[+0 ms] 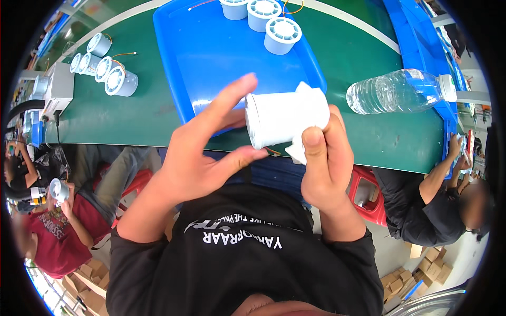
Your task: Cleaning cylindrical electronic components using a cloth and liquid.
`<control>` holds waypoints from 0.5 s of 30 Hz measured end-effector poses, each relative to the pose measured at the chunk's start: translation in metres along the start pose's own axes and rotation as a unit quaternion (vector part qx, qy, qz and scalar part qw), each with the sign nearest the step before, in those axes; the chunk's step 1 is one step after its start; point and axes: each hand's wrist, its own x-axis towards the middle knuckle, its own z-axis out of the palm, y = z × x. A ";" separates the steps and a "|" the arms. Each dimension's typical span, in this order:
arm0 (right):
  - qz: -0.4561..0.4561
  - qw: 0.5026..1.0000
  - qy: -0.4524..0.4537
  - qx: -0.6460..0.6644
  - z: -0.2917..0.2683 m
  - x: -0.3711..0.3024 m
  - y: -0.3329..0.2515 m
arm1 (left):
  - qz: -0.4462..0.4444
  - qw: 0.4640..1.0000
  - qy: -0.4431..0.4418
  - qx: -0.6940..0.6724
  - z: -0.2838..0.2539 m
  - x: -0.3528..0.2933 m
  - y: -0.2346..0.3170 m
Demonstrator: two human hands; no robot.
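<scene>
Both forearms (145,210) angle up from the near side; left hand (197,160) spread, thumb and forefinger wide apart; right hand (331,163) gripping, thumb pointing far!

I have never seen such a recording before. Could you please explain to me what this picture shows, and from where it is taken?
These are a person's two bare hands, not a machine. A wide fisheye camera on the head looks down, so straight edges bend near the rim. The right hand holds a white cylinder with what looks like a white tissue. The left hand is open around the other end; whether it touches is unclear. On the green table are a blue tray holding white round parts, similar parts to its left, and a clear bottle to its right.
</scene>
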 end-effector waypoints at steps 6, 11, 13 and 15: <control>-0.153 0.972 0.040 -0.174 0.002 -0.008 0.006 | -0.194 0.943 -0.003 -0.269 -0.005 0.000 0.015; -0.233 0.946 0.064 -0.217 0.007 -0.011 0.015 | -0.182 0.961 -0.026 -0.209 -0.011 0.004 0.021; -0.230 0.947 0.062 -0.217 0.008 -0.013 0.016 | -0.151 0.971 -0.039 -0.182 -0.012 0.003 0.020; -0.227 0.947 0.061 -0.219 0.007 -0.014 0.016 | -0.152 0.973 -0.034 -0.173 -0.011 0.002 0.019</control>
